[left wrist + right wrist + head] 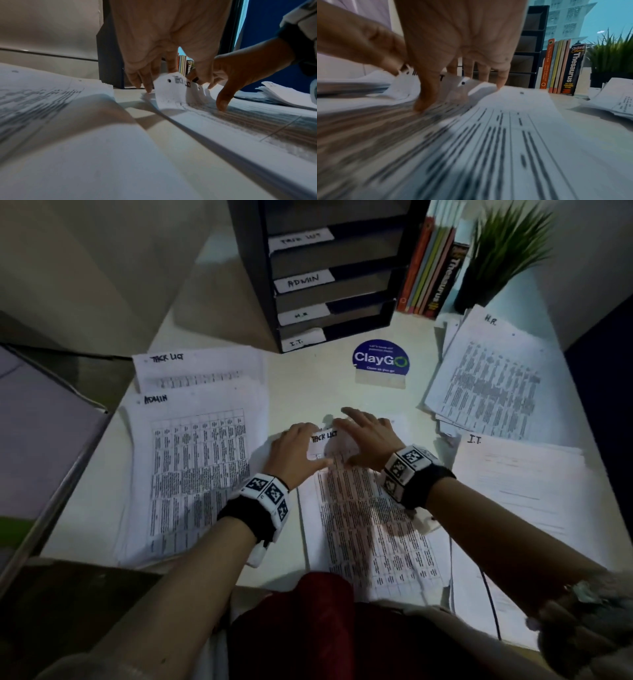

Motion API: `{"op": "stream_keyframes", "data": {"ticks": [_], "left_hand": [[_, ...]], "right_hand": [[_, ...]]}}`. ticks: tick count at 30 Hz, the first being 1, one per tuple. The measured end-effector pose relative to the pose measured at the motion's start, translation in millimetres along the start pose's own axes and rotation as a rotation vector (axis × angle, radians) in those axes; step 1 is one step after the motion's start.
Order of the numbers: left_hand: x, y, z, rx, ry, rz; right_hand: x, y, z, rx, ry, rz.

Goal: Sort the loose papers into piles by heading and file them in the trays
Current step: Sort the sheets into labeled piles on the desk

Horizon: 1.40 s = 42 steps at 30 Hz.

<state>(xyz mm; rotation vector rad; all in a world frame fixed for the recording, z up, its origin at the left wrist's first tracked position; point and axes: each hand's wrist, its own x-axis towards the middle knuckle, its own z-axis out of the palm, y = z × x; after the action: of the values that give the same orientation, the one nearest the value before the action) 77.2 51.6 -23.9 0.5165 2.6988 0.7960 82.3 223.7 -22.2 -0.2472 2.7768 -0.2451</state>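
Observation:
A stack of printed sheets headed TASK LIST lies in the middle of the desk. My left hand pinches the curled-up top left corner of the top sheet between fingers and thumb. My right hand is spread over the top edge, its thumb pressing on the print and its fingers touching the raised edge. Sorted piles lie around: TASK LIST, ADMIN, H.R., I.T.. The black tray unit stands behind, with labelled slots.
A round blue ClayGo sticker lies on the desk in front of the trays. Books and a potted plant stand at the back right. A thin cable crosses the papers near my right forearm. The desk's left edge borders a lower surface.

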Motion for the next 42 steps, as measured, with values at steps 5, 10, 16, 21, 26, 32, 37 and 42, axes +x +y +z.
{"op": "stream_keyframes", "data": {"ticks": [5, 10, 16, 21, 26, 32, 37, 42], "left_hand": [[-3, 0, -8, -0.348, 0.101, -0.098], [13, -7, -10, -0.268, 0.101, -0.178], [10, -3, -10, -0.047, 0.094, -0.033], [5, -1, -13, -0.105, 0.144, 0.026], [5, -5, -17, -0.304, 0.095, -0.132], [13, -11, -13, -0.164, 0.095, -0.087], [11, -10, -14, -0.215, 0.117, -0.037], [6, -10, -16, -0.355, 0.100, -0.119]], "right_hand": [[-25, -8, 9, -0.015, 0.102, -0.012], [-34, -19, 23, 0.023, 0.173, -0.032], [-20, -27, 12, 0.028, 0.095, 0.050], [-12, -30, 14, -0.026, 0.128, 0.047], [-21, -32, 21, -0.036, 0.194, 0.065], [-25, -31, 25, -0.023, 0.212, 0.062], [-22, -30, 22, -0.023, 0.181, 0.055], [-24, -30, 23, -0.035, 0.193, 0.046]]}}
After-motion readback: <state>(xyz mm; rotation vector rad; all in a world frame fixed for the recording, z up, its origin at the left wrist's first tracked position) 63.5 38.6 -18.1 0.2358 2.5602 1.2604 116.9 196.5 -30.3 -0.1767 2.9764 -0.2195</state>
